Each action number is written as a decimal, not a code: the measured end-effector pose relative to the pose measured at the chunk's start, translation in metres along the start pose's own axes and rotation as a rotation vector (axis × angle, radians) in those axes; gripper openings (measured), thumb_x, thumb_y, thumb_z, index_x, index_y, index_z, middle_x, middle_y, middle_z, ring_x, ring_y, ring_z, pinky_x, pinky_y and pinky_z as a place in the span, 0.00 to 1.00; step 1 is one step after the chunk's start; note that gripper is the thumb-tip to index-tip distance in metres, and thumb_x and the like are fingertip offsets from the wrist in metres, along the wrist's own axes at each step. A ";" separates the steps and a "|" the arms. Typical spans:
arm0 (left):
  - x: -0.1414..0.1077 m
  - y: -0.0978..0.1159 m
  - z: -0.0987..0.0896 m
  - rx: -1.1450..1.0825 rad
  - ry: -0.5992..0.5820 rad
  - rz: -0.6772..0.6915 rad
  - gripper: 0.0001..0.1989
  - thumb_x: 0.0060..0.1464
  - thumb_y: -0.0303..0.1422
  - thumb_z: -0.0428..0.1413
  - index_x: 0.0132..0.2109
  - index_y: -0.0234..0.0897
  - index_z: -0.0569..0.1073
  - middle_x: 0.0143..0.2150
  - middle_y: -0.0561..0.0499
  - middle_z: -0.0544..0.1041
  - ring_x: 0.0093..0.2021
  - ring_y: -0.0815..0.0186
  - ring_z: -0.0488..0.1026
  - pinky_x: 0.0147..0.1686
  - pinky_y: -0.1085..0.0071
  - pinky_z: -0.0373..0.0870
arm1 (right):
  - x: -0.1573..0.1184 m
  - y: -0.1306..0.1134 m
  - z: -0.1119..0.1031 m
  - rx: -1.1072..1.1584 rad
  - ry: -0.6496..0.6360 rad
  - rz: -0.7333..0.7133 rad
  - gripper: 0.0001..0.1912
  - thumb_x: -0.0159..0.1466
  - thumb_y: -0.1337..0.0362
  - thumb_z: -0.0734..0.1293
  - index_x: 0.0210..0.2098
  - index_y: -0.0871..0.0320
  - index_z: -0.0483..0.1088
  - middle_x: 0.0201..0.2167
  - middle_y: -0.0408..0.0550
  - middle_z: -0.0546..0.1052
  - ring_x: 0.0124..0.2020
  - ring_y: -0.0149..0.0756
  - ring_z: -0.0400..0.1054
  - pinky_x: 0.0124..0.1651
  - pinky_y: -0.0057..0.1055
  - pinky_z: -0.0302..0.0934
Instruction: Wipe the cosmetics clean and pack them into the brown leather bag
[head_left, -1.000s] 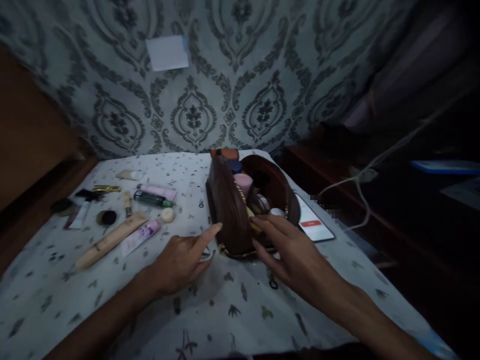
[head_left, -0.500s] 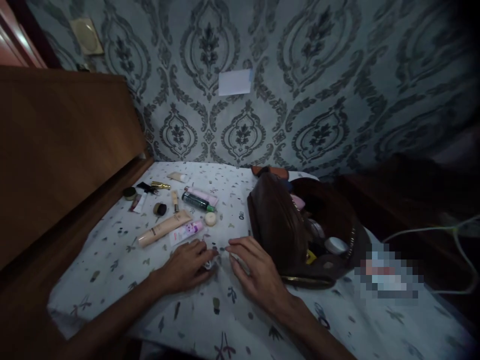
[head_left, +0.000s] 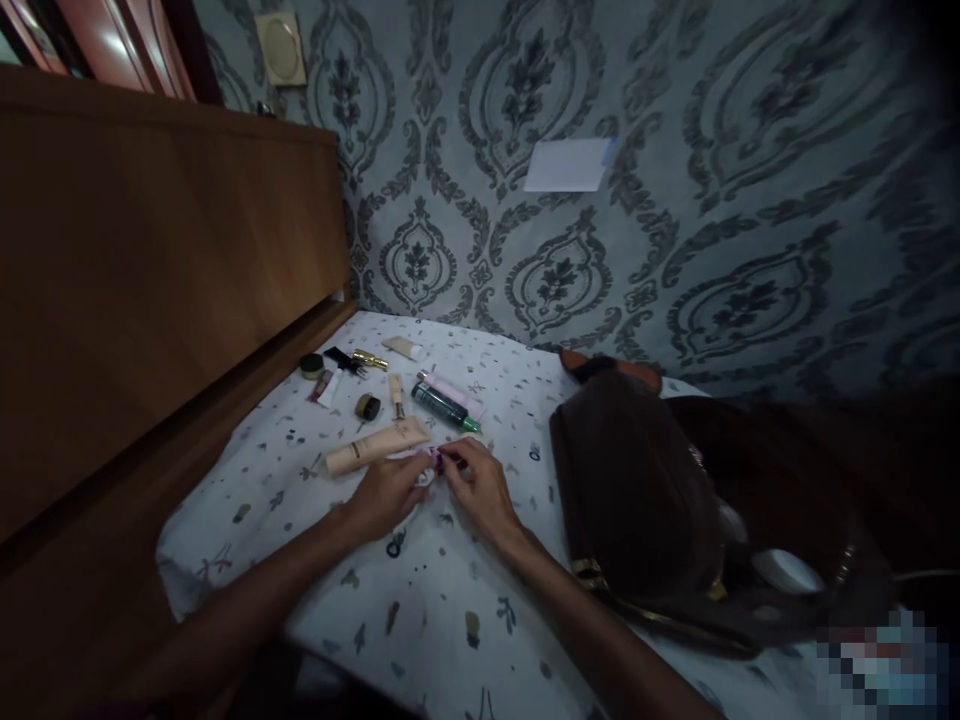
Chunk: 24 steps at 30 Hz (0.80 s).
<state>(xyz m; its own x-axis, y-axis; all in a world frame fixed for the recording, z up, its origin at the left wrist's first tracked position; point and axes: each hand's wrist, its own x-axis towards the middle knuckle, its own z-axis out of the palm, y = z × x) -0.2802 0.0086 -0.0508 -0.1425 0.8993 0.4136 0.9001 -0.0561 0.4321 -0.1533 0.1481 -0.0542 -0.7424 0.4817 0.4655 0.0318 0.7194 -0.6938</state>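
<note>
My left hand point(head_left: 386, 495) is closed, with a small whitish piece showing at its fingertips, too blurred to name. Fingertips nearly meeting it, my right hand point(head_left: 480, 490) is also closed, curled around something mostly hidden. Between the two hands shows a purple and pink bit of a tube point(head_left: 433, 457), the rest covered by my fingers. Just behind my left hand lies a long beige tube point(head_left: 375, 445). A dark bottle with a green cap point(head_left: 442, 405) and a pink slim pack point(head_left: 457, 393) are beyond my right hand.
Farther left lie a small black-lidded jar point(head_left: 367, 406), a small beige tube point(head_left: 397, 395), a gold tube point(head_left: 370, 359), a pale tube point(head_left: 403, 347) and a round dark-green tin point(head_left: 312, 366). On the right stands an open brown bag point(head_left: 637, 490). A wooden cabinet point(head_left: 165, 260) borders the left.
Both hands have moved forward to the purple tube, and my right fingers have closed. The round cream cap is now out of sight. The view has turned right-to-left, shifting everything rightward.
</note>
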 end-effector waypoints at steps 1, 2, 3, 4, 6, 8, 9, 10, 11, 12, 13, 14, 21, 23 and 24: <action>0.000 -0.003 -0.001 -0.023 0.039 -0.013 0.11 0.59 0.27 0.51 0.49 0.38 0.70 0.40 0.47 0.80 0.40 0.60 0.78 0.39 0.69 0.72 | 0.004 -0.002 0.004 -0.008 -0.005 -0.013 0.09 0.64 0.67 0.62 0.37 0.59 0.74 0.33 0.50 0.76 0.38 0.40 0.69 0.42 0.35 0.63; 0.000 -0.005 -0.002 -0.038 0.068 -0.025 0.10 0.61 0.28 0.50 0.48 0.39 0.70 0.40 0.47 0.80 0.40 0.60 0.78 0.39 0.69 0.72 | 0.007 -0.004 0.007 -0.018 -0.012 -0.023 0.09 0.64 0.67 0.61 0.36 0.59 0.74 0.33 0.50 0.75 0.38 0.40 0.69 0.43 0.35 0.63; 0.000 -0.007 -0.003 -0.046 0.083 -0.038 0.08 0.62 0.30 0.49 0.47 0.39 0.70 0.40 0.47 0.80 0.41 0.60 0.78 0.39 0.69 0.71 | 0.010 -0.005 0.010 -0.030 -0.021 -0.030 0.10 0.64 0.67 0.61 0.37 0.59 0.75 0.33 0.51 0.75 0.39 0.41 0.69 0.43 0.36 0.63; 0.001 -0.009 -0.004 -0.045 0.086 -0.053 0.08 0.63 0.31 0.49 0.46 0.39 0.70 0.40 0.47 0.80 0.40 0.60 0.79 0.39 0.69 0.71 | 0.012 -0.006 0.013 -0.041 -0.029 -0.034 0.10 0.64 0.67 0.61 0.37 0.59 0.75 0.33 0.51 0.75 0.39 0.41 0.68 0.43 0.36 0.62; 0.002 -0.011 -0.005 -0.030 0.062 -0.095 0.07 0.64 0.33 0.49 0.45 0.39 0.70 0.38 0.47 0.80 0.39 0.60 0.79 0.37 0.70 0.70 | 0.016 -0.006 0.017 -0.061 -0.037 -0.037 0.11 0.64 0.66 0.61 0.38 0.59 0.75 0.33 0.51 0.75 0.39 0.42 0.68 0.43 0.36 0.62; 0.004 -0.014 -0.004 -0.019 0.032 -0.141 0.07 0.64 0.33 0.49 0.45 0.38 0.70 0.37 0.47 0.81 0.37 0.60 0.78 0.36 0.69 0.69 | 0.019 -0.004 0.021 -0.079 -0.038 -0.033 0.11 0.64 0.66 0.61 0.38 0.59 0.75 0.33 0.51 0.76 0.38 0.42 0.68 0.43 0.37 0.62; 0.006 -0.015 -0.003 -0.020 0.026 -0.161 0.07 0.64 0.33 0.49 0.46 0.39 0.70 0.37 0.48 0.81 0.37 0.59 0.79 0.36 0.69 0.69 | 0.021 -0.003 0.023 -0.087 -0.033 -0.031 0.11 0.64 0.66 0.61 0.38 0.59 0.75 0.33 0.51 0.76 0.39 0.42 0.68 0.44 0.37 0.62; 0.007 -0.016 -0.002 -0.023 0.026 -0.183 0.08 0.64 0.33 0.49 0.47 0.39 0.70 0.38 0.48 0.81 0.38 0.59 0.79 0.36 0.69 0.69 | 0.024 -0.001 0.025 -0.092 -0.029 -0.027 0.11 0.64 0.67 0.61 0.38 0.59 0.75 0.34 0.51 0.76 0.39 0.42 0.69 0.44 0.37 0.62; 0.009 -0.017 -0.001 -0.024 0.031 -0.205 0.08 0.63 0.32 0.49 0.48 0.40 0.70 0.38 0.48 0.81 0.39 0.60 0.79 0.37 0.69 0.69 | 0.027 0.000 0.026 -0.095 -0.026 -0.022 0.11 0.63 0.67 0.61 0.38 0.59 0.75 0.34 0.51 0.77 0.39 0.42 0.69 0.45 0.37 0.63; 0.010 -0.018 0.000 -0.024 0.038 -0.224 0.09 0.63 0.32 0.49 0.48 0.40 0.70 0.39 0.49 0.81 0.39 0.60 0.79 0.37 0.69 0.69 | 0.031 0.002 0.028 -0.097 -0.025 -0.015 0.11 0.63 0.67 0.61 0.38 0.59 0.75 0.35 0.51 0.77 0.40 0.42 0.70 0.45 0.37 0.63; 0.011 -0.019 0.001 -0.023 0.045 -0.239 0.09 0.63 0.32 0.50 0.49 0.41 0.70 0.39 0.49 0.81 0.40 0.60 0.79 0.38 0.69 0.69 | 0.037 0.002 0.029 -0.098 -0.023 -0.007 0.11 0.63 0.67 0.61 0.38 0.59 0.75 0.35 0.51 0.77 0.39 0.42 0.71 0.45 0.37 0.63; 0.012 -0.019 0.002 -0.024 0.051 -0.249 0.10 0.62 0.32 0.50 0.50 0.41 0.70 0.39 0.49 0.81 0.40 0.59 0.79 0.38 0.69 0.70 | 0.043 0.002 0.031 -0.101 -0.026 0.001 0.12 0.63 0.67 0.60 0.39 0.59 0.75 0.35 0.51 0.78 0.39 0.41 0.71 0.44 0.36 0.64; 0.016 -0.019 0.003 -0.044 0.067 -0.235 0.08 0.61 0.32 0.50 0.47 0.40 0.70 0.40 0.47 0.81 0.40 0.58 0.78 0.38 0.68 0.69 | 0.127 -0.016 0.057 -0.368 -0.212 0.019 0.16 0.67 0.72 0.58 0.50 0.62 0.73 0.47 0.54 0.77 0.49 0.38 0.70 0.54 0.32 0.62; 0.016 -0.020 0.005 -0.029 0.067 -0.238 0.07 0.61 0.32 0.50 0.45 0.40 0.70 0.37 0.49 0.80 0.37 0.59 0.78 0.36 0.69 0.69 | 0.156 -0.018 0.074 -0.404 -0.254 0.018 0.18 0.67 0.72 0.59 0.54 0.62 0.71 0.52 0.55 0.76 0.56 0.40 0.67 0.59 0.33 0.59; 0.016 -0.021 0.006 -0.026 0.067 -0.235 0.07 0.61 0.32 0.51 0.46 0.40 0.70 0.36 0.49 0.80 0.36 0.60 0.77 0.36 0.69 0.69 | 0.169 -0.017 0.082 -0.424 -0.280 0.024 0.18 0.67 0.73 0.60 0.54 0.63 0.70 0.53 0.57 0.75 0.57 0.41 0.66 0.61 0.34 0.58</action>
<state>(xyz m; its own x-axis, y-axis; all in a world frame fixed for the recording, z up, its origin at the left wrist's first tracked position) -0.2989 0.0268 -0.0576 -0.3745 0.8580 0.3516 0.8284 0.1393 0.5426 -0.3344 0.1756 -0.0088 -0.8871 0.3898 0.2471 0.2766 0.8777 -0.3914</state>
